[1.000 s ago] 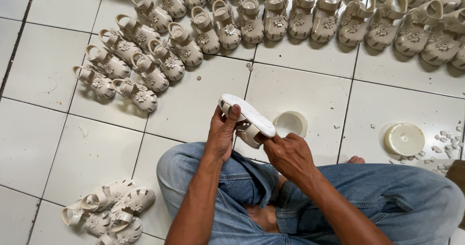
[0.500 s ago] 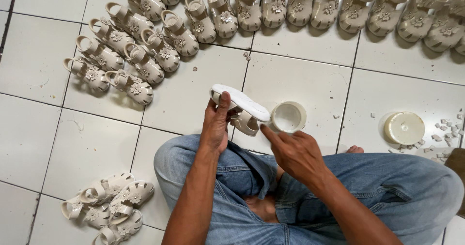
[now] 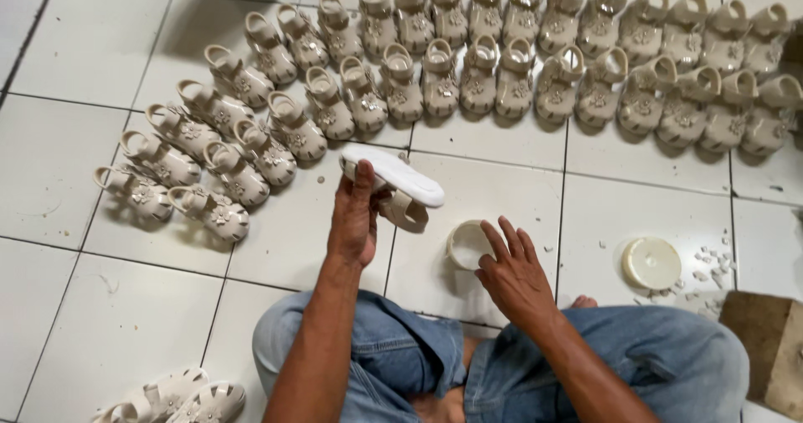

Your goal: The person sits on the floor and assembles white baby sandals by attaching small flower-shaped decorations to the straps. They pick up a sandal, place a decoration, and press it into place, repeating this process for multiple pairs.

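I sit on the white tiled floor (image 3: 67,164) with my legs crossed, and I take the small round cup (image 3: 467,244) in front of my knees as my landmark. Far beyond the cup, many cream sandals stand in rows (image 3: 535,47), more to the left beyond it than to the right. To the right of the cup, well apart, lies its round lid (image 3: 651,262) with small crumbs beside.

Just left of the cup and a little above, my left hand (image 3: 353,218) is closed around one sandal (image 3: 391,185), sole turned up and the strap hanging down. My right hand (image 3: 512,266) is open, fingers spread, holding nothing, its fingertips at the rim of the cup.

To do this well, I think I must keep the sole level and steady, take only little from the cup, and not tip it over with my fingers.
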